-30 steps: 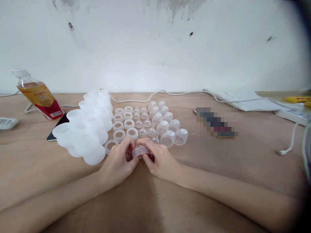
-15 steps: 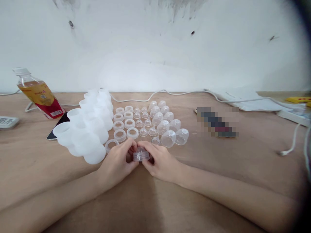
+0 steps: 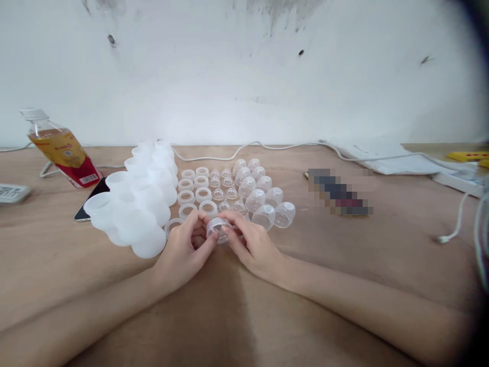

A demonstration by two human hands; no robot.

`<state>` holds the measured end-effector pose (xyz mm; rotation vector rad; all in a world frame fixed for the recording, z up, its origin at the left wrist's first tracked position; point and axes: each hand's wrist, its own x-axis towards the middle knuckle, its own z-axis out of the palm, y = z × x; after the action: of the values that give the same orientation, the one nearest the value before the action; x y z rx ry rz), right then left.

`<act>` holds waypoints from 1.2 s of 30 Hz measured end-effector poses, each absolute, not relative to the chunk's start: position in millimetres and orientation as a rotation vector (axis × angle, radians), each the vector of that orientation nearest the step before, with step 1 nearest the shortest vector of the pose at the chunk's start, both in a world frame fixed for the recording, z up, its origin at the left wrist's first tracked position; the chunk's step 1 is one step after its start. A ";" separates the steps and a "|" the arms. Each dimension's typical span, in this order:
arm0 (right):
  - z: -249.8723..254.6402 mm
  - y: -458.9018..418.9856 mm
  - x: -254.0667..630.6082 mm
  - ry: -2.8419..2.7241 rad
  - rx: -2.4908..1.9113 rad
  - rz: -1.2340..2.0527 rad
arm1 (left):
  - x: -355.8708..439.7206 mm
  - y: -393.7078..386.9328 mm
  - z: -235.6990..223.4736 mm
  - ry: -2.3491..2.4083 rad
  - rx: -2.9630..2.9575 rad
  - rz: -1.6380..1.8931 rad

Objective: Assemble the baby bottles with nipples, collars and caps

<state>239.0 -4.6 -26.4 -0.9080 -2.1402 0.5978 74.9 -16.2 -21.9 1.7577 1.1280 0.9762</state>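
Seating looks to us like the step in hand: a round translucent plastic collar (image 3: 219, 223), apparently with a thin clear insert, though the fingers hide too much for us to be sure. To do it well, we should press evenly around the rim with both thumbs, turning the collar in small steps; force at one point would probably cock the insert. Light pinching seems best, lest the rim deform.

Grip: left hand (image 3: 182, 247) and right hand (image 3: 257, 248) both grasp the collar, fingertips on opposite sides, thumbs on our side. The collar lies between the two sets of fingertips, well forward of the palms, tilted; contact with the counter (image 3: 344, 270) below we cannot tell.

Surroundings: beyond the hands, towards the counter's far edge, run rows of frosted plastic rings (image 3: 186, 203), clear plastic nipples (image 3: 231, 193) and clear domed plastic caps (image 3: 255, 200).
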 end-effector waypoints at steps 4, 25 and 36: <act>-27.7 -6.5 238.0 -2.151 -0.936 0.546 | 76.0 -19.7 -21.1 1.145 1.805 0.966; -25.3 -3.7 233.5 -2.101 -0.987 0.578 | 83.5 -13.0 -19.2 1.279 1.911 0.968; -26.2 -4.7 234.7 -2.094 -1.022 0.653 | 82.3 -15.2 -19.1 1.332 1.990 0.930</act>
<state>234.7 -4.7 -26.2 -1.0224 -2.0937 0.6525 82.3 -15.2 -19.1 1.9905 1.3321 0.9301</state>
